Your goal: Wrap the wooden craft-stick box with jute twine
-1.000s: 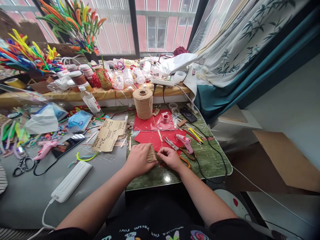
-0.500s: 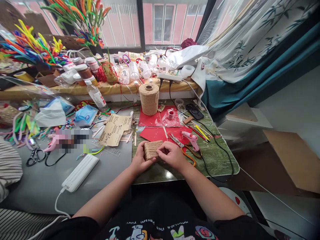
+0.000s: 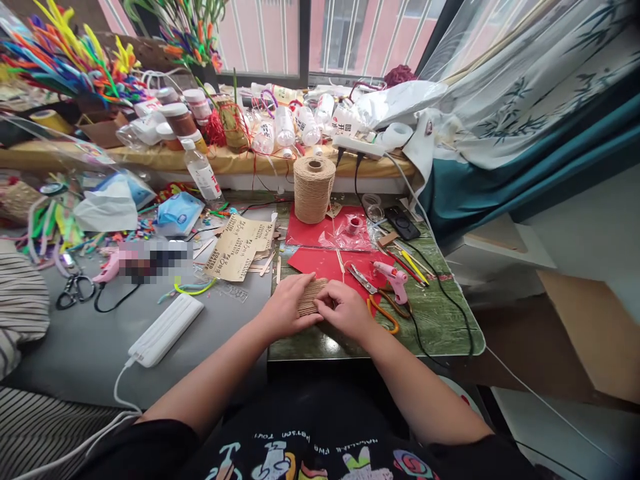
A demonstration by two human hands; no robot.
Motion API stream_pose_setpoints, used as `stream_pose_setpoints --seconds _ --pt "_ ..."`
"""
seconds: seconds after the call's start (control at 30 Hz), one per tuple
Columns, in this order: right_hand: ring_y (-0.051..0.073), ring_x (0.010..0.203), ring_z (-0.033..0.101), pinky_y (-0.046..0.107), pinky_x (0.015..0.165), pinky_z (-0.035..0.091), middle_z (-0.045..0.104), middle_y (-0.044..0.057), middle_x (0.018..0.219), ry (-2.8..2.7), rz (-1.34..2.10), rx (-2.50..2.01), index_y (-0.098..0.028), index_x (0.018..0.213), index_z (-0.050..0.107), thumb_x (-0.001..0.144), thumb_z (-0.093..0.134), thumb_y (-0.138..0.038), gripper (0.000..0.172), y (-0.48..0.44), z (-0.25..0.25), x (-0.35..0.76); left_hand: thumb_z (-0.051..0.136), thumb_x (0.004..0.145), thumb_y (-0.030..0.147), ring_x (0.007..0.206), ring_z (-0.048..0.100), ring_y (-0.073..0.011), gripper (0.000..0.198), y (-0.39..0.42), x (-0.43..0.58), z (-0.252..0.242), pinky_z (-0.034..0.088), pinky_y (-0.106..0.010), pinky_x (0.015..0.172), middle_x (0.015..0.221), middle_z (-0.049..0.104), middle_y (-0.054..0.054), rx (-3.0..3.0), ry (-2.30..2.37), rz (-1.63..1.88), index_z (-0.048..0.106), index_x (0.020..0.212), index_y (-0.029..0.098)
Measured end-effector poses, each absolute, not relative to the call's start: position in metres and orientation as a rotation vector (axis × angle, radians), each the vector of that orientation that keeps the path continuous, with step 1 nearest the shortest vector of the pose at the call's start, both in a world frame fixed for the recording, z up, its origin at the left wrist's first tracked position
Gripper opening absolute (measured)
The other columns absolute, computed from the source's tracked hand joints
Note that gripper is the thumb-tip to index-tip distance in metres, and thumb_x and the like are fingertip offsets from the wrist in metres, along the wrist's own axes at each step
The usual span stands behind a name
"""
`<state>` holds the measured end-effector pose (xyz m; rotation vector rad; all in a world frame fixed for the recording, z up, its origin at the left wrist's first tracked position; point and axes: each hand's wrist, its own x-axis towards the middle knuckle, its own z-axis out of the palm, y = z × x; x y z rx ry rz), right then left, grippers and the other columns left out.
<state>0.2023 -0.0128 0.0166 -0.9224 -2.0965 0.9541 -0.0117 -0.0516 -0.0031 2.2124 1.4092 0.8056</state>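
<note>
The left hand (image 3: 285, 310) and the right hand (image 3: 347, 310) both close on the small twine-wrapped piece (image 3: 311, 297) at the surface's (image 3: 440, 320) near edge, and a loosened pinch could let the wraps slacken, while the glue gun (image 3: 393, 279) lying just right could snag the strand.

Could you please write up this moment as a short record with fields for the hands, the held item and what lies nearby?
left hand: left hand grips the left side of the twine-wrapped piece
right hand: right hand pinches its right side
held item: small, wound in tan twine, just above the green table
twine source: twine spool upright behind the red sheet
right of hands: pink glue gun, orange-handled scissors
left of hands: white power strip, printed kraft tags
</note>
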Motion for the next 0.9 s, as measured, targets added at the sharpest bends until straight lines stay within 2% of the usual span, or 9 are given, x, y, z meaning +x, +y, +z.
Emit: stream_pose_setpoints --seconds 0.13,0.3,0.53,0.7,0.9 --pt "0.018 0.074 0.06 0.031 0.07 0.047 0.064 0.002 0.08 -2.134 0.909 -0.961 -0.022 0.083 0.069 0.094 0.068 -0.02 0.011 -0.007 0.019 0.22 0.066 0.093 0.062 0.14 0.049 -0.037 0.089 -0.048 -0.012 -0.003 0.042 -0.058 0.117 0.152 0.052 -0.017 2.241 1.46 0.674 0.025 0.165 0.026" --pt "0.016 0.069 0.059 0.029 0.062 0.046 0.067 0.002 0.081 -2.075 0.993 -1.021 -0.021 0.084 0.072 0.094 0.07 -0.027 0.011 -0.002 0.014 0.234 0.063 0.095 0.062 0.139 0.049 -0.0371 0.085 -0.048 -0.009 0.002 0.043 -0.058 0.116 0.151 0.052 -0.017 2.24 1.502 0.603 0.029 0.164 0.025" --pt "0.015 0.066 0.057 0.028 0.061 0.044 0.068 0.001 0.076 -1.912 1.142 -1.103 -0.02 0.081 0.072 0.088 0.072 -0.031 0.014 0.002 0.002 0.236 0.066 0.094 0.06 0.137 0.051 -0.0361 0.076 -0.047 -0.008 0.002 0.043 -0.057 0.115 0.147 0.054 -0.016 2.236 1.49 0.61 0.04 0.157 0.026" --pt "0.013 0.06 0.054 0.026 0.058 0.043 0.063 -0.002 0.068 -1.704 1.408 -1.115 -0.018 0.079 0.069 0.084 0.075 -0.039 0.022 0.005 -0.005 0.236 0.069 0.092 0.056 0.136 0.052 -0.0366 0.077 -0.046 -0.008 0.002 0.043 -0.058 0.114 0.145 0.056 -0.015 2.212 1.477 0.678 0.039 0.156 0.029" --pt "0.015 0.06 0.056 0.027 0.055 0.048 0.063 -0.001 0.067 -1.61 1.448 -1.1 -0.02 0.078 0.066 0.084 0.076 -0.045 0.027 -0.001 -0.013 0.233 0.072 0.087 0.051 0.128 0.057 -0.0394 0.071 -0.045 0.001 0.018 0.044 -0.059 0.107 0.138 0.061 -0.014 2.252 1.534 0.62 0.048 0.149 0.027"
